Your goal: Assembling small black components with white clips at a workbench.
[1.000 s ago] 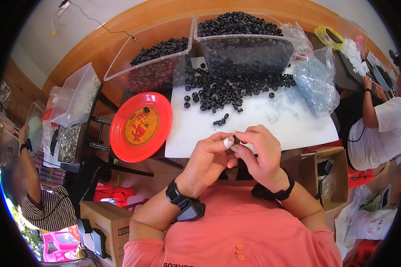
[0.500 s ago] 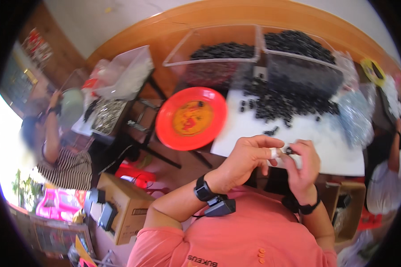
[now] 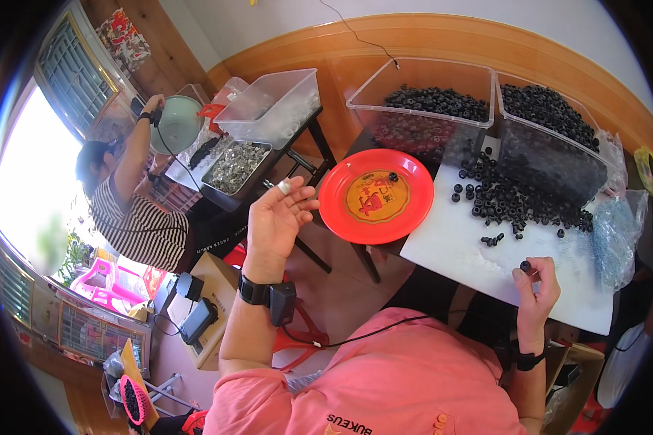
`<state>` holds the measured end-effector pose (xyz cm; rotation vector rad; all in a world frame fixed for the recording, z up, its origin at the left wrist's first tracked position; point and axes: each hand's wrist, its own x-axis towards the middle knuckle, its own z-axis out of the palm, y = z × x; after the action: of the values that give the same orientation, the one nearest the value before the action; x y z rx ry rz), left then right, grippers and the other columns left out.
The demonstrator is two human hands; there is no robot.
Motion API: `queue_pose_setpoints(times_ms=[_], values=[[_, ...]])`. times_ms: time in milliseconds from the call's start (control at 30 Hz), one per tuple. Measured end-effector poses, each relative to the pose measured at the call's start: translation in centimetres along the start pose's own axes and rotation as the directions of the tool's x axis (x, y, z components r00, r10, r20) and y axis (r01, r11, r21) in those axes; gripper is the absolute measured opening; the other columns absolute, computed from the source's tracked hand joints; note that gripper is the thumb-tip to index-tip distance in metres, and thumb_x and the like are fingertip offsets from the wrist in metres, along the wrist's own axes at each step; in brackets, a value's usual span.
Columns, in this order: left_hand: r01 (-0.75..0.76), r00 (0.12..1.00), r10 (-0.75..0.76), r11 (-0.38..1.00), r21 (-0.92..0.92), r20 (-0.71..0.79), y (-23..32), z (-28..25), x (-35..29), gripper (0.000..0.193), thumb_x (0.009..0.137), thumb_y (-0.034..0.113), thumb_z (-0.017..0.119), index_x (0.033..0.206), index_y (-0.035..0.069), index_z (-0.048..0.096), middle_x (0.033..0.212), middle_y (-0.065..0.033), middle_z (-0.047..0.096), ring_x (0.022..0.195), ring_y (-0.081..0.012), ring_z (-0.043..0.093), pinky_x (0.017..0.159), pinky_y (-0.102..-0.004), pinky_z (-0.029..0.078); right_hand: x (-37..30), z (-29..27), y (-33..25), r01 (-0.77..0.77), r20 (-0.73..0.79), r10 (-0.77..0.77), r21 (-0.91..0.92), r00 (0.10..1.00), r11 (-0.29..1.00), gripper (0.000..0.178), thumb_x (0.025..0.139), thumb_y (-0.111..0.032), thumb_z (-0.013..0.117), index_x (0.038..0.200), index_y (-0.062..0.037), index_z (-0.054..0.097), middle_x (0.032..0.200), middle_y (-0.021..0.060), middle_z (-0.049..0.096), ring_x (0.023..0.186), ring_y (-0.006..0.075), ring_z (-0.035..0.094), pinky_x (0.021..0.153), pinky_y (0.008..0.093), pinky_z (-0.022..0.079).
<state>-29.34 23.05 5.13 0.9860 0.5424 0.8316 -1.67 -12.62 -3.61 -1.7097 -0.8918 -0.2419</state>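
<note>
My left hand [image 3: 274, 221] is raised just left of a round red plate [image 3: 331, 205], palm up and fingers apart, with nothing in it. A white wrap [image 3: 284, 187] covers one of its fingertips. A single small black part [image 3: 392, 177] lies on the plate near its far rim. Between thumb and fingers, my right hand [image 3: 537, 296] pinches a small black knob-like part [image 3: 525, 267] over the near side of the white board [image 3: 450, 250]. Beyond it, a heap of similar black parts [image 3: 519, 203] spreads across the board, with a short cluster [image 3: 493, 240] lying apart.
Two clear bins [image 3: 422, 110] [image 3: 551, 148] of black parts stand behind the board. A bubble-wrap bag [image 3: 617, 230] lies at its right edge. To the left, a side table holds a tray of metal pieces [image 3: 237, 168]; a person in a striped top [image 3: 141, 228] handles a pale-green basin [image 3: 177, 125].
My hands, close together before, are now far apart: the left has swung left beside the plate and spread its fingers. The right keeps a black part pinched. The whole view has shifted.
</note>
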Motion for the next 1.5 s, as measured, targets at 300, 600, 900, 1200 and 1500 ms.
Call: queue_pose_setpoints(times_ms=[300,600,900,1200,1500], values=[[0.048,0.999,-0.047,0.998,-0.048,0.007,-1.6,0.4,0.5,0.035,0.097,0.018,0.058,0.124,-0.004,0.059,0.111,-0.0200,0.069,0.093,-0.0339,0.070,0.074,-0.0353,0.055,-0.1,-0.1,-0.1,0.029,0.040,-0.029,0.001,0.999,1.000,0.017,0.084,-0.006,0.073,0.096,-0.0032,0.061,0.081,0.0047,0.059,0.074,0.0173,0.059,0.067,0.0301,0.043],[0.042,0.999,-0.042,0.999,0.032,0.011,-1.4,1.7,0.0,0.038,0.094,0.014,0.057,0.127,-0.004,0.056,0.111,-0.0195,0.069,0.095,-0.0341,0.069,0.074,-0.0354,0.054,-0.4,-0.1,-0.1,0.037,0.024,-0.037,0.014,0.999,0.999,0.017,0.082,-0.003,0.074,0.094,-0.0026,0.061,0.081,0.0049,0.059,0.071,0.0168,0.056,0.065,0.0291,0.043],[0.017,0.998,-0.015,0.999,0.038,-0.060,-0.4,0.9,0.4,0.043,0.093,0.011,0.062,0.132,-0.004,0.054,0.108,-0.0184,0.070,0.091,-0.0327,0.070,0.074,-0.0364,0.055,-0.3,0.0,0.0,0.045,0.003,-0.045,0.044,0.999,0.998,0.018,0.081,0.001,0.073,0.095,-0.0006,0.062,0.081,0.0065,0.058,0.071,0.0175,0.058,0.065,0.0285,0.045],[-0.071,0.955,0.071,0.997,0.010,-0.289,0.8,-3.6,2.3,0.052,0.096,0.020,0.064,0.139,-0.001,0.046,0.123,-0.0259,0.060,0.101,-0.0393,0.066,0.083,-0.0443,0.056,-0.6,-0.2,0.1,0.045,0.025,-0.048,0.076,0.999,0.996,0.018,0.081,0.000,0.074,0.095,-0.0005,0.062,0.082,0.0062,0.058,0.072,0.0168,0.059,0.066,0.0281,0.045],[-0.243,0.842,0.254,0.966,0.084,-0.477,6.5,-8.7,2.7,0.098,0.096,0.050,0.062,0.160,-0.003,0.010,0.150,-0.0355,0.033,0.126,-0.0506,0.049,0.102,-0.0602,0.046,-0.6,-0.2,0.2,0.042,0.033,-0.044,0.059,0.999,0.997,0.019,0.081,0.001,0.073,0.096,-0.0006,0.061,0.083,0.0061,0.058,0.073,0.0170,0.058,0.067,0.0286,0.045]])
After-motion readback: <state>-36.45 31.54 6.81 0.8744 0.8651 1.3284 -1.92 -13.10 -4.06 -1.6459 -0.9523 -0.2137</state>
